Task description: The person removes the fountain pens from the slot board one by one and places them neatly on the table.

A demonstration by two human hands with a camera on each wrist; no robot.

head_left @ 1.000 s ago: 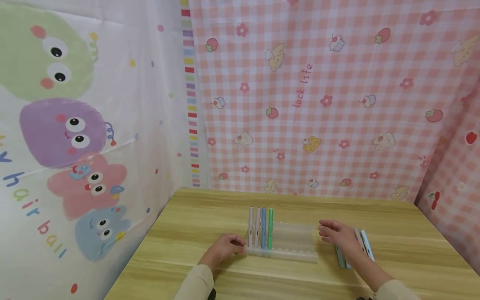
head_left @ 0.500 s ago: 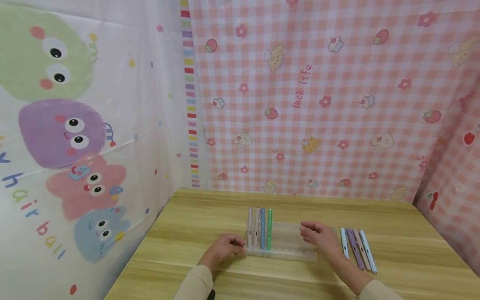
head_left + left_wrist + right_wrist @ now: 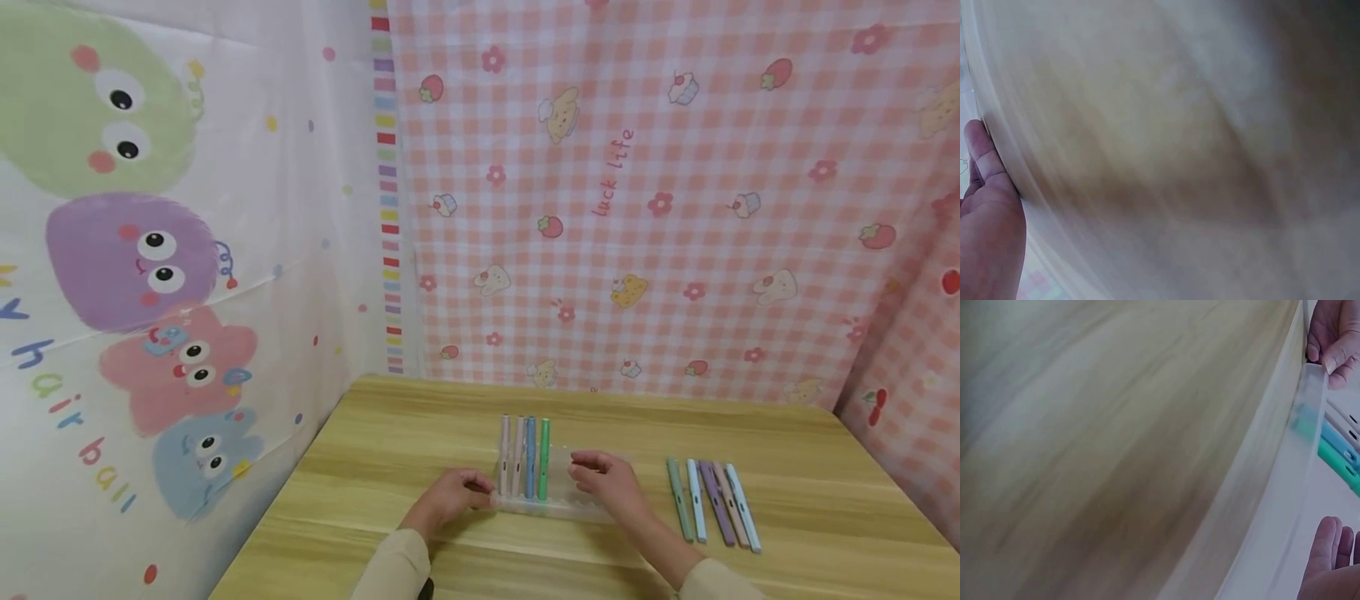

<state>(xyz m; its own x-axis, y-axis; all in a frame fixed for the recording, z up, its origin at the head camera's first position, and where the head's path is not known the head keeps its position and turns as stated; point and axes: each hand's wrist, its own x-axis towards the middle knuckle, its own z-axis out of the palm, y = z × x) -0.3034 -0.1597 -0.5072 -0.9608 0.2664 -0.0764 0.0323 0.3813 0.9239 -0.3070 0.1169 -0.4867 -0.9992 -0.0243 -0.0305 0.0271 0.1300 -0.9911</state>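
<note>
A clear pen rack [image 3: 558, 507] stands on the table. Side by side at its left end lean two pale pink pens, a blue pen [image 3: 531, 462] and a bright green pen [image 3: 543, 467]. My left hand [image 3: 453, 497] pinches the rack's left end; in the right wrist view its thumb and fingers grip the corner. Over the rack's right half is my right hand [image 3: 611, 486], just right of the green pen. Its fingers are loosely bent, with nothing visible between them. The left wrist view is blurred and shows only part of the left hand [image 3: 991, 212].
Right of the rack, several capped pens lie in a row on the wooden table [image 3: 360, 467]: a dark green pen [image 3: 679, 500], a purple pen [image 3: 717, 504], a pinkish pen and two light blue ones. Patterned curtains [image 3: 637, 208] hang behind and at both sides.
My right hand has moved left, from beside the loose pens to over the rack, uncovering the dark green pen and others. My left hand keeps its place at the rack's left end.
</note>
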